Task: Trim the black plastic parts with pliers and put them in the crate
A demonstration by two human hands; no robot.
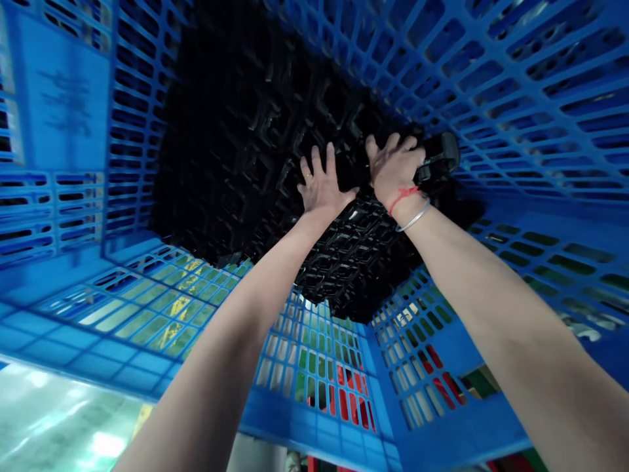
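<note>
Both arms reach down into a deep blue plastic crate (196, 328) with slotted walls. Many identical black plastic parts (260, 131) lie in it in tight rows. My left hand (322, 183) rests on these parts near the middle, fingers spread, with a ring on one finger. To its right, my right hand (396, 167) lies palm down with its fingers apart, a red string and a silver bangle at the wrist. Beside its outer fingers a single black part (442, 156) sticks out toward the crate wall. What lies under both palms is hidden.
The slotted crate walls rise close on the left and right, with dark handwriting (66, 101) on the left panel. Through the near slots show a green floor (63, 419), a yellow floor line (179, 298) and red items (348, 400).
</note>
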